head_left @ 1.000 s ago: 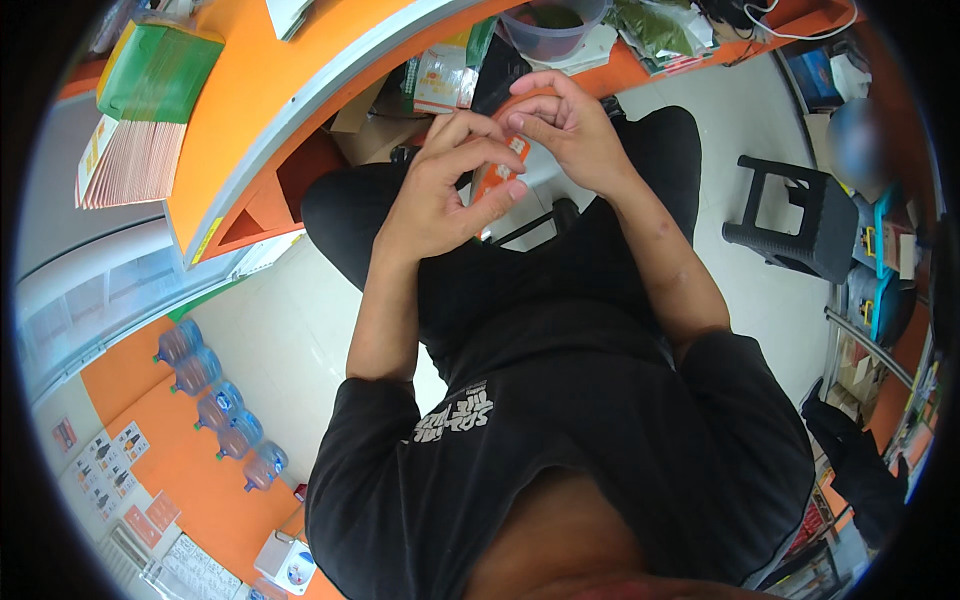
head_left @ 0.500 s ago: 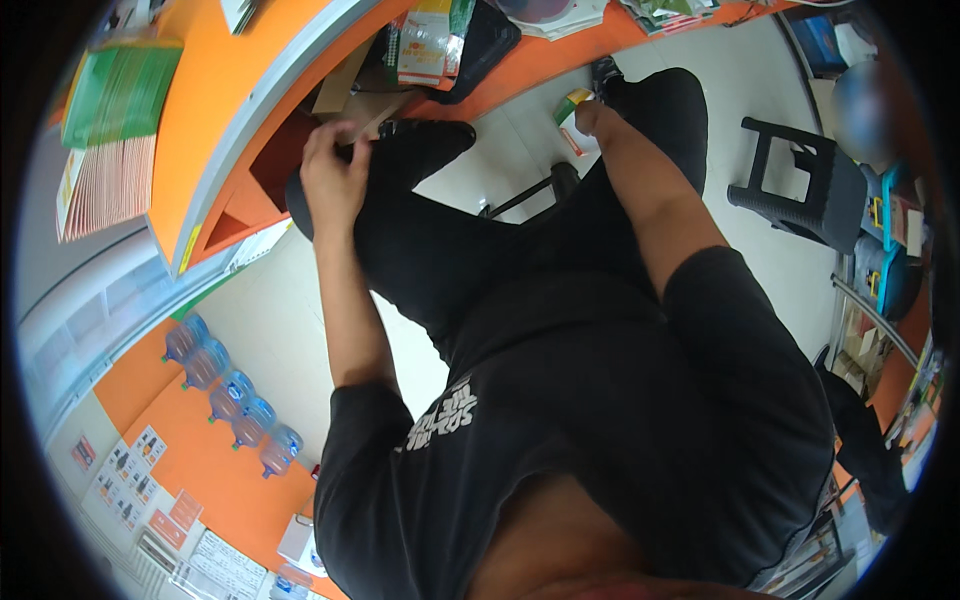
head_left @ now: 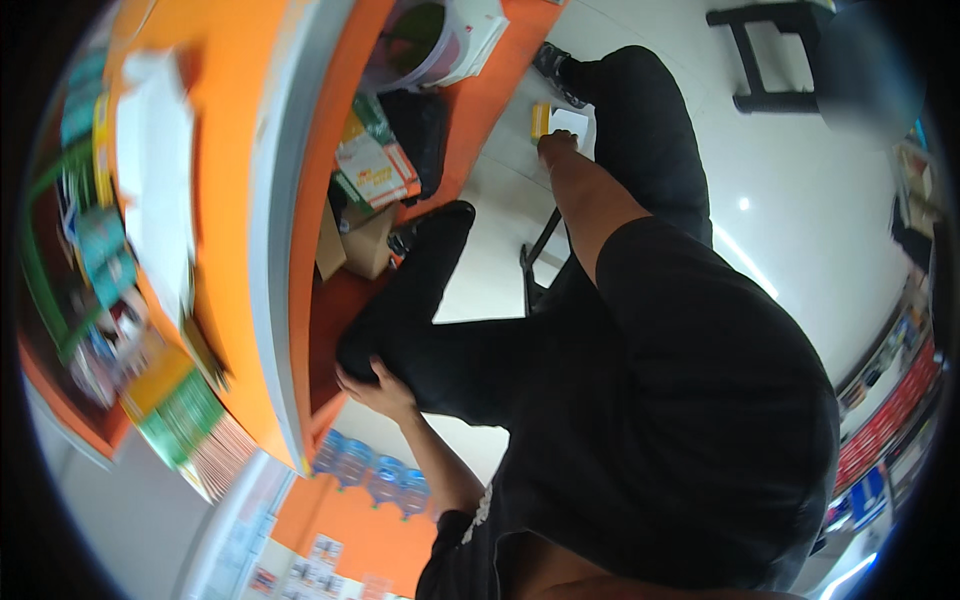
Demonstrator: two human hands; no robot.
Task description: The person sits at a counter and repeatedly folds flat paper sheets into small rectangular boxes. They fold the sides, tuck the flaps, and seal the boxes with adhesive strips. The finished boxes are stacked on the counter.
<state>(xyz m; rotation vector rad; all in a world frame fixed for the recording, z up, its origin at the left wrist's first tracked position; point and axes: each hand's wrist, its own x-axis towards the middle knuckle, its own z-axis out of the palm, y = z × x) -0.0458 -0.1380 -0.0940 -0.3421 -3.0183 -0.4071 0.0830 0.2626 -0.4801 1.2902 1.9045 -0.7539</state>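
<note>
My right hand (head_left: 560,146) reaches down past my right leg and is closed on a flat yellow-and-white packet (head_left: 568,122). The packet is low beside my right shin, and its exact kind is too small to tell. On the side of my bent left knee (head_left: 375,350) rests my left hand (head_left: 382,393), thumb apart from the fingers, holding nothing. Some of its fingertips curve out of sight around the knee.
An orange counter (head_left: 230,180) with a grey edge runs along my left. Its lower shelf holds cartons (head_left: 375,170), a cardboard box (head_left: 368,243) and a clear tub (head_left: 415,45). A black stool (head_left: 745,60) stands at far right. Water bottles (head_left: 385,478) line the orange wall.
The view has swung round, bringing more of the counter in. My left hand has shifted back along the left knee. My right hand still has the packet, now showing a white face.
</note>
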